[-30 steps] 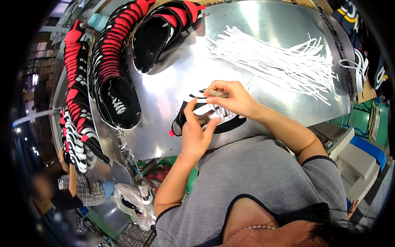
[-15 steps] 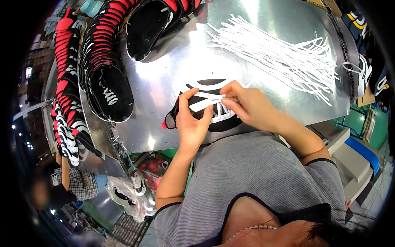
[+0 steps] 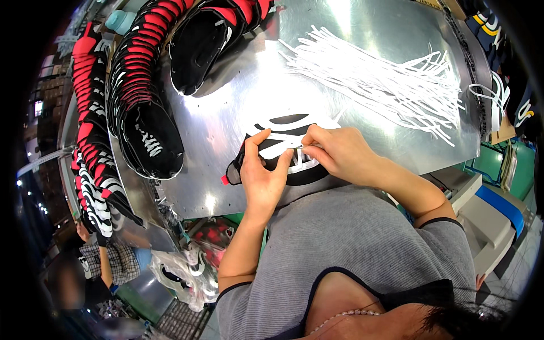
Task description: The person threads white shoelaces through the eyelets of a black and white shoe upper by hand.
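A black shoe upper with white stripes lies flat on the shiny metal table near its front edge. My left hand rests on its left part, thumb and forefinger spread and pressing it down. My right hand pinches a white lace at the middle of the upper. A loose heap of white laces spreads over the table behind my right hand.
Rows of stacked black, red and white shoe uppers run along the table's left side and far corner. More uppers hang off the left edge. Another person stands at lower left. Green and blue bins stand at the right.
The view has shifted so the upper sits closer to me. My right hand has slid down over the upper's middle, and my left hand has spread flat on it.
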Demonstrator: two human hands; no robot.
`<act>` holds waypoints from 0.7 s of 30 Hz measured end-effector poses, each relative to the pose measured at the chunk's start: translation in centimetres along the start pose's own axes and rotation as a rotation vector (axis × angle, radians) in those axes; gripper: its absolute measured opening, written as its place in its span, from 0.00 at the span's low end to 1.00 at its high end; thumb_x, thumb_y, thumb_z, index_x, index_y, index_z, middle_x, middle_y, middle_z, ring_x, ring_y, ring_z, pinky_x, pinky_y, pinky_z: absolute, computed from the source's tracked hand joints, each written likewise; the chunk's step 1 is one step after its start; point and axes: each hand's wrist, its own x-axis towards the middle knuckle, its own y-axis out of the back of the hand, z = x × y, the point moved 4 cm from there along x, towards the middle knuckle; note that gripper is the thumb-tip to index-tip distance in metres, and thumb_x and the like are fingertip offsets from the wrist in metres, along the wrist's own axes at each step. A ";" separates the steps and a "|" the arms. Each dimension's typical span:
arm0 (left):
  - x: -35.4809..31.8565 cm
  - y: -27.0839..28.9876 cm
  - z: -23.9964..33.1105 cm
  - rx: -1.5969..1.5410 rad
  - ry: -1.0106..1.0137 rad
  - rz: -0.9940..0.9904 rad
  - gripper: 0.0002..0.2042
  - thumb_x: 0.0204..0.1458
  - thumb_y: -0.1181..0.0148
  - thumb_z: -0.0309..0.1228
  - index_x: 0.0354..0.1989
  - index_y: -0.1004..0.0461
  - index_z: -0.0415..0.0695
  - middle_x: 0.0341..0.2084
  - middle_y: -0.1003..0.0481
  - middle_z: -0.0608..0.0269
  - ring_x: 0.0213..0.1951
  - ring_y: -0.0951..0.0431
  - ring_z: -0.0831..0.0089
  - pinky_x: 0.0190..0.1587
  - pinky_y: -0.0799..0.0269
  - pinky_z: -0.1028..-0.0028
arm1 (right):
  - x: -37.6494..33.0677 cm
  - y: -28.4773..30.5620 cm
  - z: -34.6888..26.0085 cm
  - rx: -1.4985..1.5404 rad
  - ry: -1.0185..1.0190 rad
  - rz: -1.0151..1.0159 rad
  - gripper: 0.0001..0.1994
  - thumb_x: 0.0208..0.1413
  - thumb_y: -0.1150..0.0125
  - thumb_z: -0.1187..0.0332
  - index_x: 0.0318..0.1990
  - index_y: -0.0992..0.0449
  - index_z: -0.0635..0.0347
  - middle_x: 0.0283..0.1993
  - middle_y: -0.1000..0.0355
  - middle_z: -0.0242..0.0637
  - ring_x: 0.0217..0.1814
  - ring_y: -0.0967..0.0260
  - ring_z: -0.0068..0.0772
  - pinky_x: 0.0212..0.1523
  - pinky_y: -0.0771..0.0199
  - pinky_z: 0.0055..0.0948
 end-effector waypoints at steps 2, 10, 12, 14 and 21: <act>0.1 -0.2 0.0 0.010 -0.025 0.004 0.23 0.52 0.36 0.20 0.57 0.35 0.37 0.45 0.25 0.57 0.41 0.23 0.77 0.44 0.25 0.78 | 0.2 -0.2 0.1 -0.024 0.006 0.006 0.07 0.60 0.41 0.67 0.40 0.31 0.58 0.28 0.25 0.40 0.28 0.27 0.45 0.28 0.31 0.37; -0.5 -1.4 0.5 -0.045 -0.280 0.079 0.26 0.51 0.44 0.17 0.61 0.39 0.35 0.50 0.27 0.47 0.46 0.22 0.60 0.49 0.26 0.70 | 2.9 -4.3 0.1 -0.239 -0.011 -0.018 0.10 0.60 0.43 0.68 0.38 0.38 0.63 0.27 0.26 0.44 0.29 0.25 0.45 0.25 0.30 0.38; 0.3 -0.8 -0.9 -0.329 -0.091 -0.024 0.26 0.50 0.46 0.14 0.60 0.38 0.37 0.48 0.26 0.53 0.44 0.23 0.70 0.47 0.27 0.74 | 1.8 -1.7 -0.1 -0.168 -0.030 -0.005 0.11 0.59 0.41 0.67 0.41 0.34 0.62 0.26 0.26 0.41 0.29 0.25 0.43 0.27 0.29 0.37; 0.6 -0.2 0.0 -0.546 0.031 -0.057 0.24 0.50 0.48 0.12 0.58 0.36 0.39 0.44 0.25 0.57 0.44 0.24 0.77 0.46 0.27 0.78 | 0.3 1.5 -0.3 -0.114 -0.048 0.019 0.11 0.57 0.38 0.67 0.44 0.30 0.60 0.28 0.27 0.38 0.29 0.26 0.41 0.28 0.28 0.36; 2.4 -0.2 -0.1 -0.577 0.027 0.009 0.19 0.49 0.50 0.17 0.52 0.33 0.41 0.32 0.24 0.59 0.33 0.24 0.76 0.42 0.28 0.77 | 0.5 1.5 2.5 -0.226 0.053 0.186 0.11 0.53 0.33 0.65 0.40 0.26 0.55 0.44 0.33 0.31 0.28 0.28 0.34 0.29 0.29 0.33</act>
